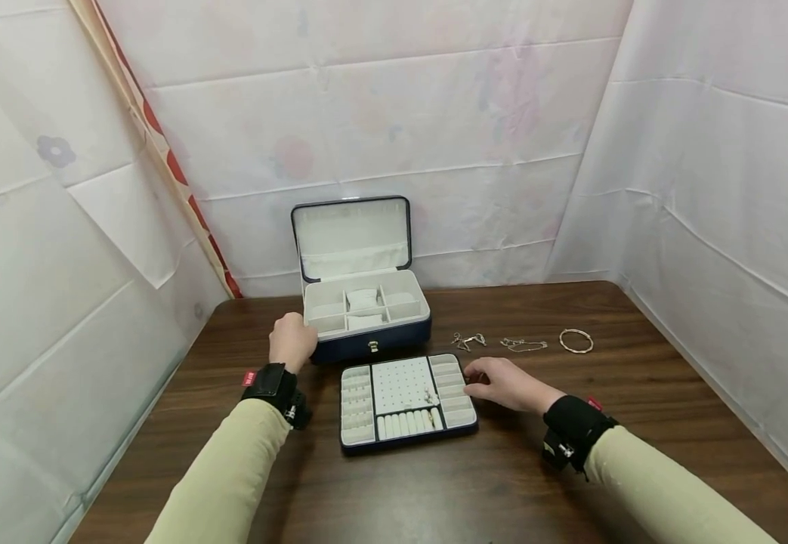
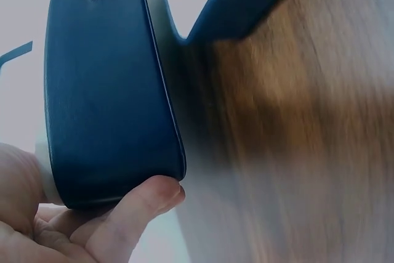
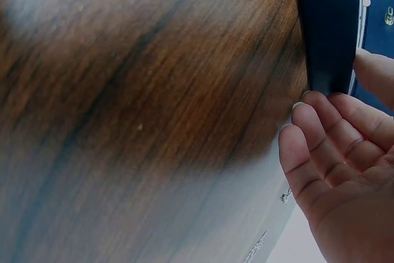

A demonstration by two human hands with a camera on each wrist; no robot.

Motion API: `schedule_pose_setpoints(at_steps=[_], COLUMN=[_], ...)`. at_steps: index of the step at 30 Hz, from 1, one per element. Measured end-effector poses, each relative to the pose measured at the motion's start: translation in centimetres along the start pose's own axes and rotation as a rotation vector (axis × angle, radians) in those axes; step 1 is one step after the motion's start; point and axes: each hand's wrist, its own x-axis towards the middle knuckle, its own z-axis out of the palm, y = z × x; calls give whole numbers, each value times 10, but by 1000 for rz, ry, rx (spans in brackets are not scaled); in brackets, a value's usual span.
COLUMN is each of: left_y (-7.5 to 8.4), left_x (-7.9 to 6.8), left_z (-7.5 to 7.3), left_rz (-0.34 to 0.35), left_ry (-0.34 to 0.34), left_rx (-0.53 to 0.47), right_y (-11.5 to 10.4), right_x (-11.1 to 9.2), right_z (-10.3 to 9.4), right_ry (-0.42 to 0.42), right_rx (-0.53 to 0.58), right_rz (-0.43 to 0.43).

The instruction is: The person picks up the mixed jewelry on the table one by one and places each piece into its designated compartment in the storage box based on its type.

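Note:
A dark blue jewelry box (image 1: 372,344) stands with its lid (image 1: 353,234) raised, its pale compartments holding small cushions. My left hand (image 1: 293,338) grips its front left corner; the left wrist view shows fingers (image 2: 144,204) bent around the blue end. In front of the box lies a jewelry tray (image 1: 357,436) with slots, a perforated panel and ring rolls. At the tray's right edge is my right hand (image 1: 505,381). In the right wrist view its thumb is at the rim and its fingers (image 3: 320,112) are against the outer side, pinching the tray (image 3: 329,29).
Right of the box, a tangled silver chain (image 1: 468,341), a second thin chain (image 1: 524,345) and a gold bangle (image 1: 576,341) lie in a row on the brown wooden table (image 1: 645,393). Small earrings (image 1: 431,397) sit on the tray's panel. White cloth (image 1: 380,113) hangs behind the table.

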Motion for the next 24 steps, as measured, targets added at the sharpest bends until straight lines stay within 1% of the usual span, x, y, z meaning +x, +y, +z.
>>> schedule_pose_setpoints(at_steps=[3,7,13,19,24], left_y=[4,10,12,11,9], left_x=[-1,-3,-5,-4,-6], left_z=[8,18,29,36,38], left_rz=[11,23,51,61,52], left_ry=[17,15,-1,2,-28], left_rx=[15,15,19,12,1], right_y=[0,1,2,3,3], right_x=[0,-1,-2,-3,-2], right_z=[-1,-1,-1,-1,-1], right_ry=[-3,-4,9,24,22], right_rx=[-2,2,-8,-24,-28], right_rz=[6,17,-12,-27,-25])
